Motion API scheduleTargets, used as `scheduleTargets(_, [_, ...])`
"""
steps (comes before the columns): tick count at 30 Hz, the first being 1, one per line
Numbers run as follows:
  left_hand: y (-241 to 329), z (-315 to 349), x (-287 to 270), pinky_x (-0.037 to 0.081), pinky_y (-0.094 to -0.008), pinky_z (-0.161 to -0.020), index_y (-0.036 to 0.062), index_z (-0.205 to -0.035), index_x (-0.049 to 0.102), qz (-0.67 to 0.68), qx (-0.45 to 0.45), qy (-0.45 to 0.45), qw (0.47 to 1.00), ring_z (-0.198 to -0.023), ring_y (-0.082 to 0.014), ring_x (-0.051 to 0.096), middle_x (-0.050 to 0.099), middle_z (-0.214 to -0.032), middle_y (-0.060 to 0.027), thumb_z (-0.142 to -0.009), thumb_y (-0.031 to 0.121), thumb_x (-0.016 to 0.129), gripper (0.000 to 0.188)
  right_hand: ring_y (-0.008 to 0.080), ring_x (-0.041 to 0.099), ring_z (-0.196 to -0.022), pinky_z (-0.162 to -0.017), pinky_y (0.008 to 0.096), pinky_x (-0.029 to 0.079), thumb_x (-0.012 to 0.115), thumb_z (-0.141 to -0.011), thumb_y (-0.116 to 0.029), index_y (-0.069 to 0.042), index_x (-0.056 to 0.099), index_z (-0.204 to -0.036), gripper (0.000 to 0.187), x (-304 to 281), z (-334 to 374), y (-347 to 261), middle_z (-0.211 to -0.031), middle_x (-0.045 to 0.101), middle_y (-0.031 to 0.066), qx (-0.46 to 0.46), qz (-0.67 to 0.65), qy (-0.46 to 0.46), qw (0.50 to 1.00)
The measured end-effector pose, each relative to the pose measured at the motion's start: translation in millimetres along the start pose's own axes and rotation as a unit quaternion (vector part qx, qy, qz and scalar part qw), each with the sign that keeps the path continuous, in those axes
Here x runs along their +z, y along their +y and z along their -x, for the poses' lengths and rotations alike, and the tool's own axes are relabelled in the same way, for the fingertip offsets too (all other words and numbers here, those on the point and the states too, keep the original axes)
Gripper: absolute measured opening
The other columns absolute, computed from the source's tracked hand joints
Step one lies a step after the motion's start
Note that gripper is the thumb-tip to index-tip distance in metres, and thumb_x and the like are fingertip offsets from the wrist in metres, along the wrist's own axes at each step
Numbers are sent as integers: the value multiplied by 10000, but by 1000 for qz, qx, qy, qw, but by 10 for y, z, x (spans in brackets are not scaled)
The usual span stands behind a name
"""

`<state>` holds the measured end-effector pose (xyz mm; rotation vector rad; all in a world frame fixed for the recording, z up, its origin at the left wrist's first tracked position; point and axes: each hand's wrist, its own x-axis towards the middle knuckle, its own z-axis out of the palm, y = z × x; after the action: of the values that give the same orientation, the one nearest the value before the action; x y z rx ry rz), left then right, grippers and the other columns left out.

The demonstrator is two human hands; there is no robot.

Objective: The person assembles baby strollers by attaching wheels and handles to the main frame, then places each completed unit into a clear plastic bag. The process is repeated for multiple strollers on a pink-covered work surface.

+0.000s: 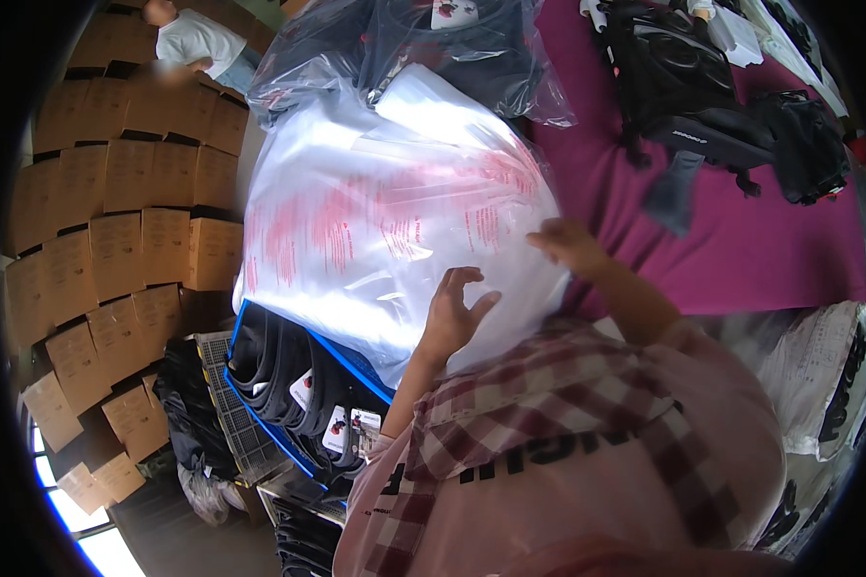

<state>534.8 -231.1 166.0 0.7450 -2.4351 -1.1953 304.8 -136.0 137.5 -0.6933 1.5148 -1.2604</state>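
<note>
A thick stack of clear plastic bags (356,212) with red print lies in front of me, its top sheets shiny and rumpled, with a fold turned over at the far end. Over its near part hovers my left hand (455,313), thumb and fingers apart, with nothing in it. At the stack's right edge, my right hand (570,246) has its fingers curled together on a bag's plastic; it is slightly blurred, and the exact grip is hard to see.
Left of me, a blue-edged bin (269,423) holds dark tagged goods. Black backpacks (702,115) rest on a purple cloth (587,125) at right. Bagged dark goods (452,48) lie beyond the stack. Cardboard boxes (115,250) fill the left, where a person (202,43) stands far off.
</note>
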Motion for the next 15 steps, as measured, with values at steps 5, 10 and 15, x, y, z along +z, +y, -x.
scheduleTargets(5, [162, -139, 202, 484, -297, -681, -27, -974, 566, 43, -89, -92, 991, -736, -163, 601, 628, -810, -113, -881, 252, 669, 312, 75, 463, -495, -477, 252, 357, 693, -859, -338, -69, 528, -614, 399, 394, 37, -96, -535, 494, -4, -58, 30, -225, 972])
scheduleTargets(10, [-419, 61, -13, 452, -250, -665, -12, -855, 603, 155, -135, 101, 973, -695, -98, 557, 616, -745, -40, -939, 123, 554, 166, 77, 493, -516, -512, 262, 422, 605, -920, -295, -41, 586, -670, 357, 150, -15, 44, -560, 520, -4, -71, 47, -168, 982])
scheduleTargets(15, [-741, 495, -1055, 499, -291, -700, 13, -829, 586, 314, -109, 479, 813, -687, -134, 574, 616, -784, -60, -932, 132, 529, 167, 208, 557, -550, -565, 352, 460, 662, -823, -245, 13, 600, -734, 279, -554, 38, 603, -618, 602, 86, -155, 335, 139, 919])
